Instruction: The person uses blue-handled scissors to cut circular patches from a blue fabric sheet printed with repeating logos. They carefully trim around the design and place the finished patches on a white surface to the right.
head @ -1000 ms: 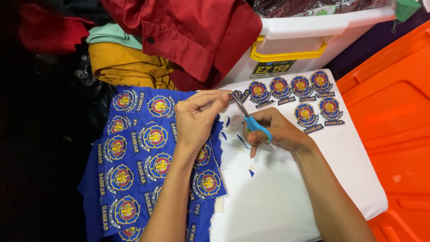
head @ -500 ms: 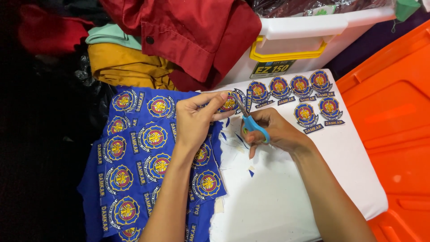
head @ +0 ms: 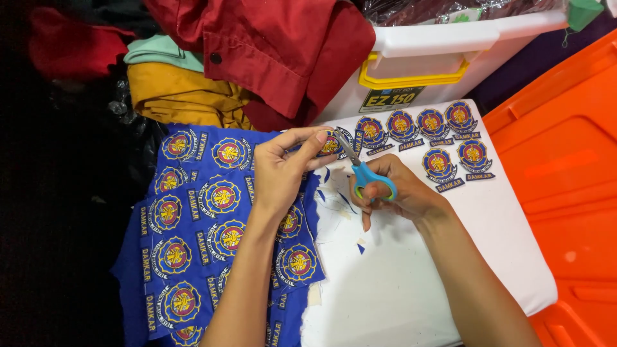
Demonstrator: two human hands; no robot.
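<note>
My left hand [head: 283, 168] pinches a round embroidered patch [head: 331, 144] at the edge of a blue cloth sheet [head: 205, 225] covered with several more round emblems. My right hand [head: 395, 193] grips small scissors with blue handles [head: 367, 175]; their blades point up-left and meet the held patch. Both hands work over a white board [head: 411, 283]. Small blue fabric scraps [head: 360, 247] lie on the board under my hands.
Several cut-out round patches [head: 437, 138] with small label strips lie in rows at the board's far end. A white plastic box with a yellow handle [head: 418, 64] stands behind. Red, yellow and green clothes [head: 257, 45] pile at the back left. An orange bin lid [head: 565, 180] is to the right.
The scissors have shifted slightly along the patch edge and my left hand has turned the patch a little. Everything else stays put.
</note>
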